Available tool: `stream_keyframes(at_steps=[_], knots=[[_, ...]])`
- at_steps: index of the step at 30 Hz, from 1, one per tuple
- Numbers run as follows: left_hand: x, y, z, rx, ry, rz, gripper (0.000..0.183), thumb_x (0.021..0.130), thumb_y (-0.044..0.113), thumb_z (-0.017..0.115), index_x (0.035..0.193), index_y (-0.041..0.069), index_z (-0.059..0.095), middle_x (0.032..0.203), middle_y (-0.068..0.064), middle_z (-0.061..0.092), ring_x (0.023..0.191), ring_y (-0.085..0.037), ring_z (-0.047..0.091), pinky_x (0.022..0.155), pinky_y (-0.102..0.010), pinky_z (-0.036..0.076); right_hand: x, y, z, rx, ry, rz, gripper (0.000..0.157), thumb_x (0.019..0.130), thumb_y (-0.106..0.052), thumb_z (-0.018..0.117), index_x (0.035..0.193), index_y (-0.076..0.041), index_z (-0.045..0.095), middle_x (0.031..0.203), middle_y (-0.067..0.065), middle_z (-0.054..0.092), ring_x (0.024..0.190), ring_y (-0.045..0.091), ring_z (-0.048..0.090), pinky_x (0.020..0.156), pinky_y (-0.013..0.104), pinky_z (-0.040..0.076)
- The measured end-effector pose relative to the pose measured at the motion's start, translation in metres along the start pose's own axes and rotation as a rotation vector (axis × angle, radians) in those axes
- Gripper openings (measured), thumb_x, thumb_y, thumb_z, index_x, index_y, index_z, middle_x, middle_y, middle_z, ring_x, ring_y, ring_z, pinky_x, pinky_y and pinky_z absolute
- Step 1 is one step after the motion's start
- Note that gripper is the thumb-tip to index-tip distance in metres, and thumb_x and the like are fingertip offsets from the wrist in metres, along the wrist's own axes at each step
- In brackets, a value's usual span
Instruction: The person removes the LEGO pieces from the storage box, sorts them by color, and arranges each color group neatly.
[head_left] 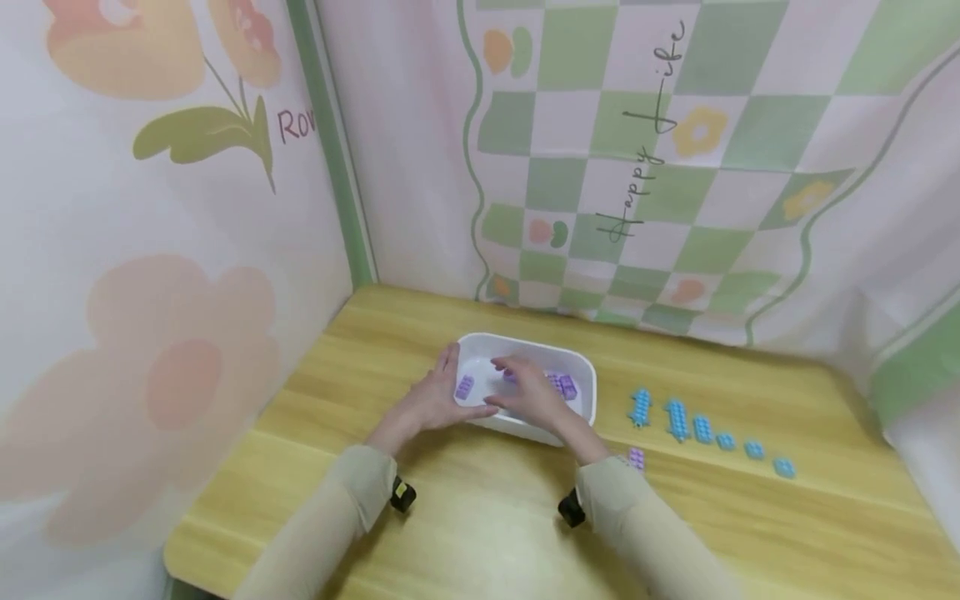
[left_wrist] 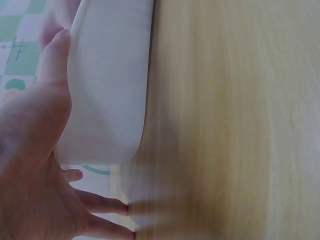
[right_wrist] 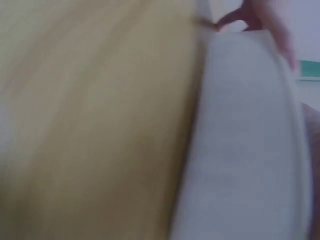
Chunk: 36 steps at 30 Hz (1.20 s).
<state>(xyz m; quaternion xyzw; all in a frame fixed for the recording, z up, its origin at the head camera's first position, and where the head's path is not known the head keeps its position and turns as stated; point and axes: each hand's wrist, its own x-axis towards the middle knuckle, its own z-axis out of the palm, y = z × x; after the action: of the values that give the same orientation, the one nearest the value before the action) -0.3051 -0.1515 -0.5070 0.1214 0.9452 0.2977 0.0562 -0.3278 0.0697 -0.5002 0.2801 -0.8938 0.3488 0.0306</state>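
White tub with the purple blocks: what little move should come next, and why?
Maybe the right hand should gently pinch a purple block. It reaches over the white tub with its thumb and a finger spread apart, and purple blocks lie inside. The left hand rests against the tub's end, which could help keep it steady.

Head view: I log a wood-grain table, its near-left corner rounded. Behind it I see cloth with a green-and-pale checked panel, wavy-edged, bearing sideways lettering "Happy Life". At left, pale cloth carries a large pink flower; a green strip descends toward the table's far edge.
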Motion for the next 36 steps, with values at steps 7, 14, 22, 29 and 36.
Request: stream_keyframes(at_steps=[7, 14, 22, 29, 36], knots=[[0.0, 0.0, 0.001, 0.005, -0.002, -0.01, 0.14, 0.087, 0.078, 0.077, 0.177, 0.005, -0.001, 0.186, -0.02, 0.006, 0.154, -0.059, 0.045, 0.122, -0.077, 0.044, 0.014, 0.009, 0.016, -0.028, -0.054, -0.041, 0.067, 0.084, -0.025, 0.095, 0.136, 0.007, 0.069, 0.124, 0.023, 0.077, 0.105, 0.033, 0.074, 0.096, 0.047, 0.066], [0.0, 0.001, 0.001, -0.002, -0.006, -0.009, 0.139, 0.088, 0.077, 0.077, 0.177, 0.005, -0.002, 0.186, -0.021, 0.005, 0.156, -0.06, 0.041, 0.124, -0.077, 0.041, 0.027, 0.021, 0.03, -0.093, -0.102, -0.102, 0.056, 0.084, -0.026, 0.095, 0.126, 0.004, 0.075, 0.108, 0.014, 0.073, 0.085, 0.02, 0.067, 0.076, 0.032, 0.062], [-0.001, 0.0, 0.003, -0.006, -0.011, -0.017, 0.142, 0.086, 0.077, 0.079, 0.177, 0.006, -0.005, 0.186, -0.02, 0.003, 0.158, -0.059, 0.038, 0.126, -0.075, 0.04, 0.03, 0.02, 0.038, -0.189, -0.105, -0.114, 0.055, 0.085, -0.035, 0.094, 0.127, -0.004, 0.076, 0.108, 0.01, 0.071, 0.085, 0.02, 0.067, 0.075, 0.033, 0.063], [-0.005, -0.001, 0.002, 0.002, -0.033, 0.004, 0.145, 0.086, 0.077, 0.079, 0.176, 0.004, -0.007, 0.185, -0.025, -0.001, 0.16, -0.059, 0.034, 0.13, -0.076, 0.032, 0.03, -0.003, 0.039, -0.203, -0.178, -0.073, 0.044, 0.088, -0.024, 0.092, 0.125, -0.004, 0.079, 0.115, 0.013, 0.07, 0.091, 0.024, 0.07, 0.088, 0.042, 0.067], [-0.003, -0.002, 0.002, -0.013, -0.001, 0.031, 0.141, 0.087, 0.072, 0.081, 0.176, 0.001, -0.004, 0.184, -0.027, 0.003, 0.159, -0.059, 0.037, 0.128, -0.075, 0.037, 0.029, -0.004, 0.035, -0.053, -0.125, -0.057, 0.042, 0.085, -0.008, 0.09, 0.124, 0.001, 0.077, 0.109, 0.015, 0.076, 0.093, 0.024, 0.07, 0.086, 0.037, 0.064]])
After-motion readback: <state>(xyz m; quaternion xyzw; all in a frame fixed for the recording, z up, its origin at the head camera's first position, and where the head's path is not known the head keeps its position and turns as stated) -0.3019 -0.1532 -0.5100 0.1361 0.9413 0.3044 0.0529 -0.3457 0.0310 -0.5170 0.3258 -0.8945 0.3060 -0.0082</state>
